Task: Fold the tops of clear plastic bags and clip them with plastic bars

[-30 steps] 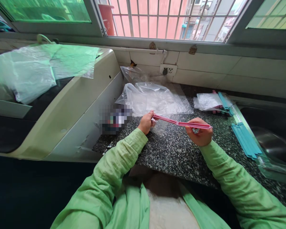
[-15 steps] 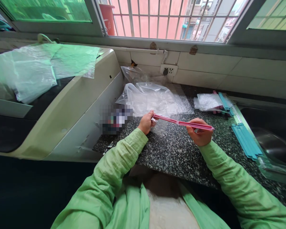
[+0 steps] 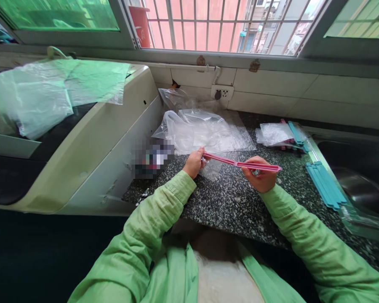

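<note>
A long pink bag sealing clip (image 3: 222,159) is held level above the counter, spread out nearly straight along its hinge. My left hand (image 3: 195,163) is closed on its left end, thumb on top. Around the right half, my right hand (image 3: 259,174) is closed, with the clip's tip jutting past the fingers. Crinkled clear plastic (image 3: 212,169) shows just beneath the left half; whether my left hand also grips it I cannot tell. Behind my hands lies a heap of clear plastic bags (image 3: 202,130).
Teal bag clips (image 3: 326,185) lie at the right beside a sink (image 3: 363,189). Behind them, a plastic packet (image 3: 276,134) rests by pink and teal clips. A washing machine (image 3: 110,139) stands left, plastic sheets on top. A blurred-out item (image 3: 153,160) sits near it.
My right hand has slid slightly left along the pink clip. My left hand keeps its hold, and the view has shifted a little.
</note>
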Action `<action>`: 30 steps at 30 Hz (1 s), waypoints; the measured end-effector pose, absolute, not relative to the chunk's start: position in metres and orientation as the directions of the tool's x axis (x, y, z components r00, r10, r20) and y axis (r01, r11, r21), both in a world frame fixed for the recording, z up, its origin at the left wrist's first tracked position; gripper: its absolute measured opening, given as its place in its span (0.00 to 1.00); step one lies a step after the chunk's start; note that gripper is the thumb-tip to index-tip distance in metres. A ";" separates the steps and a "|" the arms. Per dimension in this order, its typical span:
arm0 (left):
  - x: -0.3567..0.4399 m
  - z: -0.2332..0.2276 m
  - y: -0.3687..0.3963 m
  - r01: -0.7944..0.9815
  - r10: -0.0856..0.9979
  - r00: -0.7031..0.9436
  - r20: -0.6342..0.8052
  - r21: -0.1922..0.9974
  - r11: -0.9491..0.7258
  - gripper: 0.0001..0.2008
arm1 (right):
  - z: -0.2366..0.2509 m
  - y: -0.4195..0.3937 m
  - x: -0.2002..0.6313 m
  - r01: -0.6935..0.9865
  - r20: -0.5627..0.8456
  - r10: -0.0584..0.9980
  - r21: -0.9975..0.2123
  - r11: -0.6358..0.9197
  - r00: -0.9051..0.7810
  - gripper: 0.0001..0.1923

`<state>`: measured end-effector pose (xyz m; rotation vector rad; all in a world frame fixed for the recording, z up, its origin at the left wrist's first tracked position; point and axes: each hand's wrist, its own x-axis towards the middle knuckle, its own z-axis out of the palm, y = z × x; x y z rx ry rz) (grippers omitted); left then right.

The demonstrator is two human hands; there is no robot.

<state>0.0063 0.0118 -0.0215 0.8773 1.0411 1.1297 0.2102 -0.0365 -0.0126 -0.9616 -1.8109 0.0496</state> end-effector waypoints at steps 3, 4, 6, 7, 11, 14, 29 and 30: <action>0.008 -0.019 0.009 -0.244 0.973 0.102 -0.205 0.943 0.224 0.21 | -0.013 -0.036 0.208 0.582 0.757 0.627 -0.432 0.689 -0.181 0.03; 0.008 -0.017 0.008 -0.235 0.973 0.102 -0.206 0.946 0.225 0.21 | -0.014 -0.035 0.207 0.584 0.754 0.627 -0.424 0.692 -0.196 0.03; 0.009 -0.016 0.007 -0.218 0.974 0.105 -0.201 0.951 0.220 0.22 | -0.015 -0.034 0.206 0.595 0.753 0.619 -0.397 0.699 -0.225 0.04; 0.009 -0.016 0.007 -0.213 0.975 0.107 -0.196 0.953 0.215 0.22 | -0.016 -0.033 0.206 0.601 0.753 0.613 -0.381 0.702 -0.239 0.04; 0.009 -0.019 0.008 -0.206 0.974 0.126 -0.190 0.955 0.213 0.22 | -0.018 -0.031 0.206 0.626 0.753 0.599 -0.335 0.704 -0.270 0.04; 0.008 -0.024 0.010 -0.217 0.972 0.134 -0.194 0.951 0.220 0.22 | -0.019 -0.030 0.205 0.652 0.753 0.596 -0.306 0.694 -0.281 0.03; 0.005 -0.019 0.006 -0.214 0.912 0.403 -0.074 0.961 0.172 0.08 | -0.020 -0.027 0.217 0.758 0.779 0.627 -0.401 0.513 -0.012 0.04; 0.005 -0.020 0.006 -0.214 0.911 0.407 -0.066 0.963 0.165 0.09 | -0.021 -0.026 0.217 0.763 0.778 0.628 -0.399 0.508 -0.011 0.04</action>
